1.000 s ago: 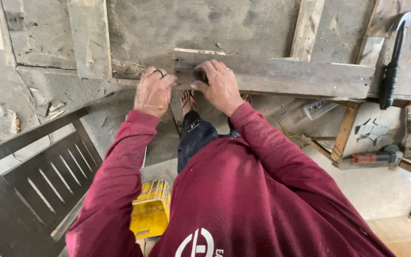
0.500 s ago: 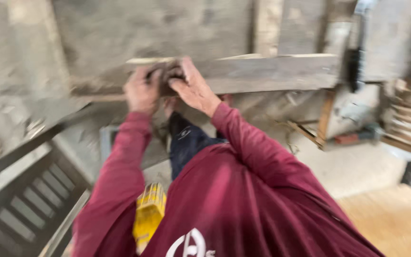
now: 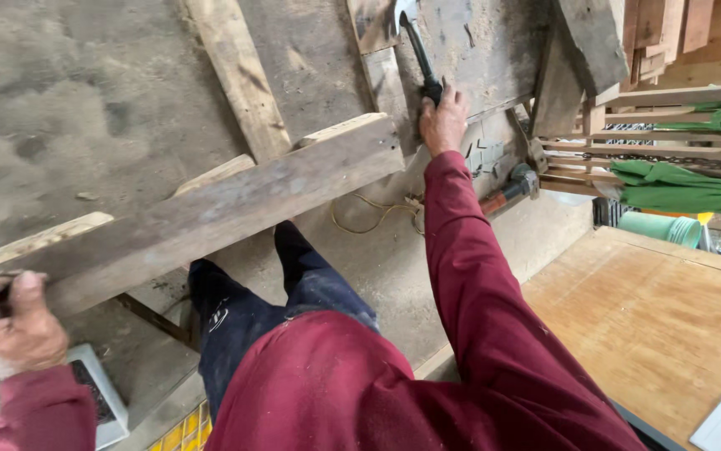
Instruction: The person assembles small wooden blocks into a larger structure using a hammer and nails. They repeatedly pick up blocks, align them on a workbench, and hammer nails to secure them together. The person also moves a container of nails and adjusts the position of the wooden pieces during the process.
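A long weathered wooden plank (image 3: 235, 200) runs slanting across the view, from lower left to upper middle. My left hand (image 3: 10, 326) is closed at the plank's lower left end, pinching something small and dark against it. My right hand (image 3: 442, 117) reaches far forward, past the plank's other end, and grips the black handle of a claw hammer (image 3: 415, 42) whose steel head lies at the top of the view on a rough grey board. Both sleeves are dark red.
A power tool with a red body (image 3: 511, 188) and a yellow cord (image 3: 369, 221) lie on the concrete floor. Stacked timber and green cloth (image 3: 678, 179) fill the right. A plywood sheet (image 3: 653, 317) lies lower right. Upright planks (image 3: 239, 75) rest behind the work.
My right hand left the plank's middle and reached right to take the hammer's handle. The view swung right, so my left hand and the plank now sit at the left edge.
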